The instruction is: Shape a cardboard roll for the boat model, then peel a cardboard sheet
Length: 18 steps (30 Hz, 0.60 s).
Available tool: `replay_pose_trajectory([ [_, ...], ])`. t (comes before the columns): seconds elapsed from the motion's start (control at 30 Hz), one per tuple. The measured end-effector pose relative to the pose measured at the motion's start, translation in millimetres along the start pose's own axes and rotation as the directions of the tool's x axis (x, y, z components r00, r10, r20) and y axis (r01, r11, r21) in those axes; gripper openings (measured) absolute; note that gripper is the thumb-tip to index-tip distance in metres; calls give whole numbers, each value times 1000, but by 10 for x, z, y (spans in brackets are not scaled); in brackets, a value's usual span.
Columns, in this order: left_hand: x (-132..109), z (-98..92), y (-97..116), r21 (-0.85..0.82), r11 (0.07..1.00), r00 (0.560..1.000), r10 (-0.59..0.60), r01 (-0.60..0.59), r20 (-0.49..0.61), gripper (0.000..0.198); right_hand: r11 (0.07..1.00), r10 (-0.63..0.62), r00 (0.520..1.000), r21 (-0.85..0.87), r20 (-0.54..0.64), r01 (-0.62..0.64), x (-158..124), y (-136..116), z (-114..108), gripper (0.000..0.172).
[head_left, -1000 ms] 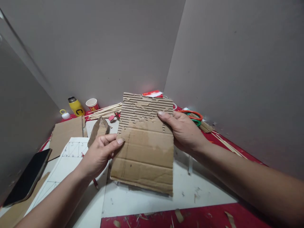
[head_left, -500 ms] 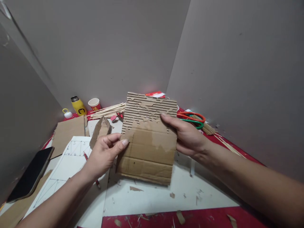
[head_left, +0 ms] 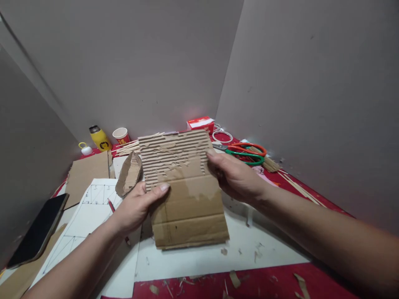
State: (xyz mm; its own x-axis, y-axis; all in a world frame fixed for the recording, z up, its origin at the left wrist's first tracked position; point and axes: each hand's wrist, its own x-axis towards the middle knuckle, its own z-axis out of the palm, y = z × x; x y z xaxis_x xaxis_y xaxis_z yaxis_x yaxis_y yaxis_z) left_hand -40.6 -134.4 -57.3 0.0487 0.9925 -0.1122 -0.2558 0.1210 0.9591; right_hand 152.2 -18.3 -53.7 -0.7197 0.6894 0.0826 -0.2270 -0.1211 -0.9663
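Observation:
Both my hands hold one piece of corrugated cardboard [head_left: 190, 203] above the white work surface. Its upper part is peeled down to the ridges; the lower part still has smooth brown paper with creases. My left hand [head_left: 140, 203] grips the left edge, thumb on the front and fingers hidden behind. At the upper right edge, my right hand [head_left: 237, 172] pinches the cardboard between thumb and fingers. Just beyond my left hand stands a small boat-shaped cardboard piece [head_left: 129, 174]. A red pencil [head_left: 111, 205] lies partly under my left forearm, on a sheet with line drawings [head_left: 79, 216].
Scissors [head_left: 246, 153] with orange and green handles lie behind my right hand. Further back are wooden sticks [head_left: 126, 148], a paper cup [head_left: 121, 136], a yellow bottle [head_left: 100, 139] and a red box [head_left: 201, 123]. A phone [head_left: 39, 230] lies left. Cardboard scraps [head_left: 235, 279] litter the front.
The cardboard has swung anticlockwise, its top edge moving left. My right hand has shifted slightly left with it. More of the scissors and the red box now shows.

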Motion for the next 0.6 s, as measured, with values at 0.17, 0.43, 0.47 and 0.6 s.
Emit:
replay_pose_trajectory([
  [0.17,15,-24,17,-42,999,997,4,-7,-76,29,993,-52,998,-103,-21,50,23,-73,-22,36],
  [0.43,-9,-64,182,-88,988,978,109,-126,-180,39,961,20,999,-278,36,-9,-44,-114,-22,39],
  [0.47,-10,-57,193,-109,985,973,112,-135,-200,40,953,32,999,-302,35,-20,-45,-108,-26,39],
  [0.6,3,-1,180,-161,973,947,113,-167,-299,33,926,17,999,-378,33,-3,-17,-75,-31,38],
])
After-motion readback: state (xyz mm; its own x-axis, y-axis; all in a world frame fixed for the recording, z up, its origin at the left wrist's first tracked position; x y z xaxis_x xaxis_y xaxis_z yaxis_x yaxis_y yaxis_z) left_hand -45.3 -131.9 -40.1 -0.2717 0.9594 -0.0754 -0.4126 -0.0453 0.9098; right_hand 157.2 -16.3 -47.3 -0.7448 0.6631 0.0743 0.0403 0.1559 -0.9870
